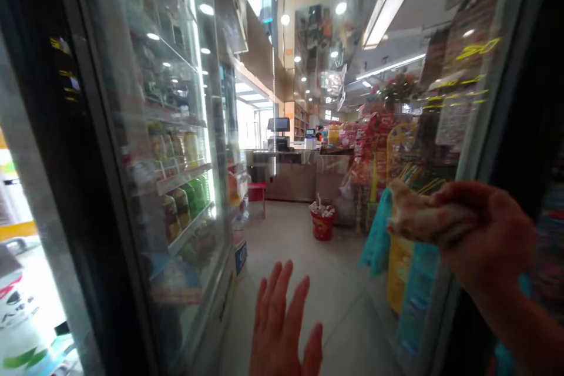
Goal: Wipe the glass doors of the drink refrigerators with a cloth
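Observation:
A glass pane in a dark frame (506,129) fills the view ahead. My right hand (493,235), raised at the right, has its fingers closed on a crumpled pale cloth (418,214), at or close to the glass. Whether the cloth touches the pane I cannot tell. A teal piece of fabric (378,238) hangs just left of it; whether it belongs to the cloth is unclear. Low in the middle is my left hand (284,329), open, fingers stretched upward and holding nothing.
To the left stands a glass-fronted cooler with bottles (189,202) on lit shelves. Beyond the pane are a red bucket (323,226), a red stool (256,186), a counter (291,179) with a screen (279,124), and hanging red packets (368,141).

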The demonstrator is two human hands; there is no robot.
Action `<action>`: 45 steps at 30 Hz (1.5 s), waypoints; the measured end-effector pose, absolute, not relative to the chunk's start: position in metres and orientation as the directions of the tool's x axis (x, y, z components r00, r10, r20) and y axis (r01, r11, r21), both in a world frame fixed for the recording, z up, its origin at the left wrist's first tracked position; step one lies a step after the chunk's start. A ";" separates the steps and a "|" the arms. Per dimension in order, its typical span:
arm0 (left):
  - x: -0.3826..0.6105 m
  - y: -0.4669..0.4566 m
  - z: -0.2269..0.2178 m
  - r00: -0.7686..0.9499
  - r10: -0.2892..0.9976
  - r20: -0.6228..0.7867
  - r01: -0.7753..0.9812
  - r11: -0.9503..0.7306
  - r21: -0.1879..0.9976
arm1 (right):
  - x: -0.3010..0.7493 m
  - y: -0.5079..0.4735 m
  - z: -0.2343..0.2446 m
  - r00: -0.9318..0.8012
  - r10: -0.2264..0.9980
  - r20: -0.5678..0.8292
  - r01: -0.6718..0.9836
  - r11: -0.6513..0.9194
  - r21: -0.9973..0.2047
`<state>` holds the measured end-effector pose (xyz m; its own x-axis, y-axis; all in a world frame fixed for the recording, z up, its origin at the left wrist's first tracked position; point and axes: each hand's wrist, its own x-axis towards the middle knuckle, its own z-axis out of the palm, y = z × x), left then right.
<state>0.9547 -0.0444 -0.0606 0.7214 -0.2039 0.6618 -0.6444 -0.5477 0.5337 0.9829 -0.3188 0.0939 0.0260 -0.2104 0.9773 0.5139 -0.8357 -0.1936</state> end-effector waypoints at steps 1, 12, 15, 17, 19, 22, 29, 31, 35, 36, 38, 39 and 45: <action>0.961 -0.048 -0.045 0.587 -0.143 0.797 -0.670 -0.638 0.379 | 0.979 -0.316 0.114 -0.074 -0.261 0.963 0.506 -0.842 -0.190; 0.953 -0.103 0.046 0.185 -0.038 0.982 -0.764 -0.635 0.119 | 1.015 -0.222 0.055 -0.008 0.558 0.830 0.452 -0.739 0.500; 0.966 -0.114 0.057 0.180 -0.171 0.969 -0.787 -0.616 0.037 | 1.015 -0.220 0.041 -0.030 0.563 0.826 0.487 -0.713 0.504; 0.978 -0.125 0.056 0.145 -0.195 0.970 -0.768 -0.641 -0.014 | 1.012 -0.237 0.046 -0.088 0.427 0.900 0.464 -0.782 0.416; 0.991 -0.141 0.052 0.103 -0.173 0.979 -0.706 -0.706 -0.051 | 1.010 -0.261 0.052 -0.141 0.328 0.934 0.461 -0.813 0.355; 1.007 -0.158 0.051 0.021 -0.258 0.966 -0.588 -0.784 -0.197 | 1.008 -0.298 0.058 -0.159 0.329 0.931 0.446 -0.817 0.365; 1.023 -0.063 0.099 -0.129 -0.034 0.991 -0.396 -0.914 -0.083 | 1.010 -0.328 0.069 -0.105 0.160 0.982 0.387 -0.902 0.188; 1.022 -0.044 0.109 -0.181 0.225 0.957 -0.421 -0.898 0.131 | 1.010 -0.309 0.073 -0.127 0.201 0.971 0.438 -0.867 0.236; 1.011 -0.070 0.110 -0.169 -0.182 0.969 -0.607 -0.756 -0.248 | 1.011 -0.266 0.085 -0.149 0.187 0.971 0.514 -0.824 0.237; 1.009 -0.076 0.111 -0.179 -0.246 0.953 -0.653 -0.695 -0.302 | 1.011 -0.262 0.088 -0.163 0.155 0.974 0.533 -0.817 0.219; 1.005 -0.073 0.114 -0.178 -0.144 0.974 -0.692 -0.685 -0.227 | 1.011 -0.261 0.092 -0.199 0.102 0.975 0.564 -0.802 0.199; 1.005 -0.065 0.116 -0.171 -0.046 0.984 -0.675 -0.723 -0.151 | 1.011 -0.264 0.093 -0.212 0.093 0.973 0.572 -0.795 0.201; 1.013 -0.068 0.106 -0.140 -0.107 0.984 -0.436 -0.886 -0.159 | 1.009 -0.272 0.088 -0.207 0.180 0.962 0.515 -0.816 0.263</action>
<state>1.0133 -0.0677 0.1063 -0.1401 -0.1075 0.9843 -0.4364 -0.8856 -0.1588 1.0092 -0.2721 0.0883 -0.2070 0.1795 0.9617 0.5146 -0.8161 0.2631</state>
